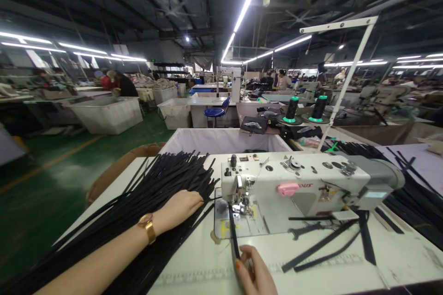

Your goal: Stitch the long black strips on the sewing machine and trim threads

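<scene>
A white sewing machine [270,184] stands on the pale table. One black strip [233,230] runs from under its needle toward me, and my right hand [254,269] pinches that strip between thumb and fingers in front of the machine. My left hand [183,207], with a gold watch at the wrist, lies on a large pile of long black strips [148,212] left of the machine. Its fingers are close together near the strip ends; whether they grip a strip is hidden.
Right of the needle lie a wrench [306,229] and loose black pieces [318,244]. Two black thread cones [291,109] stand behind the machine, beside a white thread stand [349,78]. A white-lined bin [224,140] is beyond the table. Several people work farther back.
</scene>
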Available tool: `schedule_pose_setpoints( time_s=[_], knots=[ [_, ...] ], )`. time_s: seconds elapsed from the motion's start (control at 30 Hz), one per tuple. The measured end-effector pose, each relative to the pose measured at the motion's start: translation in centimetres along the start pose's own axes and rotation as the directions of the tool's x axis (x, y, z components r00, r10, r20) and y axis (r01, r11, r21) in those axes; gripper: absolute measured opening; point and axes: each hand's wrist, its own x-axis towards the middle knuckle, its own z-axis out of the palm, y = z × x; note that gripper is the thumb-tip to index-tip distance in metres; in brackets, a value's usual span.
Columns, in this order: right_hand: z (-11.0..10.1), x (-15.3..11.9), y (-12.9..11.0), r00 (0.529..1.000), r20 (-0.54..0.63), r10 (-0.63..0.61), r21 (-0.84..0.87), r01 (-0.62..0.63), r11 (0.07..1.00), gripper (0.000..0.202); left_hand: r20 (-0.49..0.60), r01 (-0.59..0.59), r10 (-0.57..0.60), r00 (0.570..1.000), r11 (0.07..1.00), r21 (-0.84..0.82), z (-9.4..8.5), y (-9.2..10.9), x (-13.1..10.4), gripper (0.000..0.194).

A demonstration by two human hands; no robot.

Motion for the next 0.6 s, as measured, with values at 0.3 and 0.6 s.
schedule_pose_setpoints(
  time_s=[0.3, 0.6],
  knots=[
    [-0.8, 2.4, -6.4, 0.996, 0.032, -0.086, 0.0, 0.086, 0.996, 0.029, -0.041, 0.278, -0.331, 0.943, 0.849, -0.448, 3.2, 2.7, -3.3, 0.034],
    [5.9, 8.3, -4.0, 0.836, 0.487, 0.251, 0.646, -0.539, 0.54, 0.046, -0.042, 0.267, -0.329, 0.943, 0.829, -0.492, 3.9, 2.4, -3.3, 0.031]
  ],
)
